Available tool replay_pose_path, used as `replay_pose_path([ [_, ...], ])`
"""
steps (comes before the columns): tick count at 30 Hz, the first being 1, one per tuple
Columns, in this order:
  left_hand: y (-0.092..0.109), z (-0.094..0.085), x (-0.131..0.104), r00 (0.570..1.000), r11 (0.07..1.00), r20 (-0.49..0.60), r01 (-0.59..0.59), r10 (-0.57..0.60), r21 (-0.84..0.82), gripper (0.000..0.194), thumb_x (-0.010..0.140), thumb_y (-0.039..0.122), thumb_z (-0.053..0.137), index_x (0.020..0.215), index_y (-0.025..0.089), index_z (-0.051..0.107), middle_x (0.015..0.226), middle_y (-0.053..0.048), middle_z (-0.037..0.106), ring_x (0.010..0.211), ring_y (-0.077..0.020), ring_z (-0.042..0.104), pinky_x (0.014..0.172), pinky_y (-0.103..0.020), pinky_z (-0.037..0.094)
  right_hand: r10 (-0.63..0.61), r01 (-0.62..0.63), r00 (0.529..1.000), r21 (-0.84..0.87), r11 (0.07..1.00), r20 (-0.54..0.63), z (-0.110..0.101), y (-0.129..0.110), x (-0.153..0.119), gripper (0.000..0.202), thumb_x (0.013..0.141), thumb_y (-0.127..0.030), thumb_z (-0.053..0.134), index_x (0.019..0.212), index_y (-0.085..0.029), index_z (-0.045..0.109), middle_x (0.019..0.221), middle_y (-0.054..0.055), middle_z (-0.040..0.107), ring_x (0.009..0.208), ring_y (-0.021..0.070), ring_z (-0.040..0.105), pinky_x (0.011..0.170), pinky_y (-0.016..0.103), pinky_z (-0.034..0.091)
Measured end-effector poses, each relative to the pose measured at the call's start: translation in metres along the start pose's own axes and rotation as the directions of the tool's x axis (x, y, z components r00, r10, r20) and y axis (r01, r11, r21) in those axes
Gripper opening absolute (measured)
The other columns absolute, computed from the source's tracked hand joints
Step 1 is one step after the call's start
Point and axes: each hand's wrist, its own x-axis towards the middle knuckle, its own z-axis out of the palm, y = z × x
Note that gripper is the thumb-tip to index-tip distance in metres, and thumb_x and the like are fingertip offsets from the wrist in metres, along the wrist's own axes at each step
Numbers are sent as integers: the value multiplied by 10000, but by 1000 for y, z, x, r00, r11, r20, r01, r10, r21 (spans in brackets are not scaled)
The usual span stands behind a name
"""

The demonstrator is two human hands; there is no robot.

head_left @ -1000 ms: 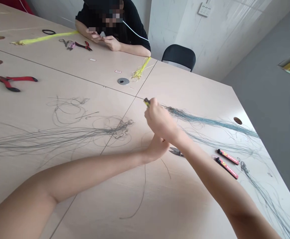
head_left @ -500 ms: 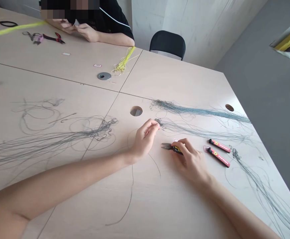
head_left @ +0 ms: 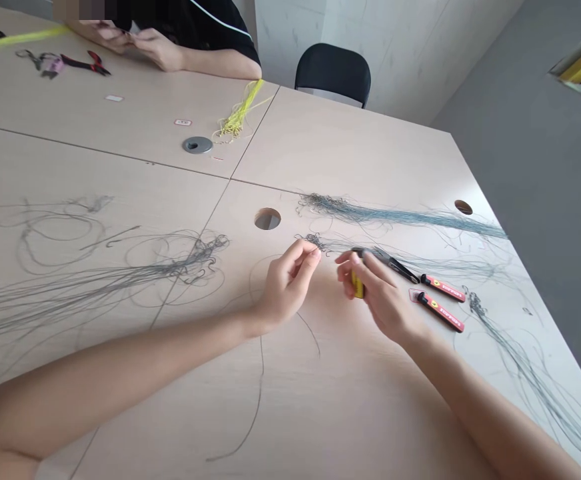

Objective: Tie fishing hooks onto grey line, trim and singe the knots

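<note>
Holding a yellow object (head_left: 357, 285), the right hand (head_left: 383, 297) curls; the left hand (head_left: 289, 283) pinches.

Both forearms (head_left: 160, 355) and wrists (head_left: 254, 323) are bare.

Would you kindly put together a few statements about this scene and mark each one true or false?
1. The right hand holds a yellow object. True.
2. The two red-and-black items lie left of the left hand. False: they lie to the right of the right hand.
3. The left hand's thumb and index finger are pinched together. True.
4. The chair is red. False: it is black.
5. The blue bundle of strands lies farther off than the red-and-black items. True.
</note>
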Motion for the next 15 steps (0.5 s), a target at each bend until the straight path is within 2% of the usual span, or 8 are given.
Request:
replay_pose_path([
  [1,0,0,0,1000,999,-13,-22,23,33,237,960,335,493,759,208,491,565,68,350,492,-87,322,459,-218,282,58,-66,997,137,988,58,9,-2,5,398,879,-603,583,896,-206,565,682,-39,437,567,107,371,542,243,335],
  [3,1,0,-1,998,995,-19,-56,58,83,231,964,318,494,762,208,483,566,67,380,489,-84,340,460,-210,292,159,-195,978,300,934,138,23,-5,13,503,816,-694,589,771,-196,528,592,-68,323,496,86,263,469,227,235],
  [5,1,0,-2,997,991,15,-81,79,105,222,976,294,477,771,209,477,564,65,441,475,-78,356,450,-205,294,232,-286,954,342,895,190,30,-6,18,624,798,-803,487,630,-203,443,536,-81,235,457,75,170,433,233,143],
  [7,1,0,-3,993,988,65,-106,99,115,210,987,271,458,787,209,477,581,57,523,467,-73,385,443,-199,301,276,-336,937,337,880,215,33,-6,19,681,804,-848,391,551,-216,361,503,-82,184,442,73,121,419,241,93],
  [12,1,0,-7,975,966,127,-201,181,161,165,988,226,454,829,210,495,617,45,599,506,-75,503,471,-181,362,331,-349,937,318,882,110,35,-1,15,611,875,-693,427,504,-218,327,491,-72,177,439,73,114,406,237,87],
  [15,1,1,-8,967,949,120,-246,226,195,158,986,205,462,832,210,495,592,60,575,475,-63,480,449,-171,343,314,-316,948,317,894,57,36,5,15,551,898,-595,424,507,-220,323,501,-66,179,434,74,128,405,237,123],
])
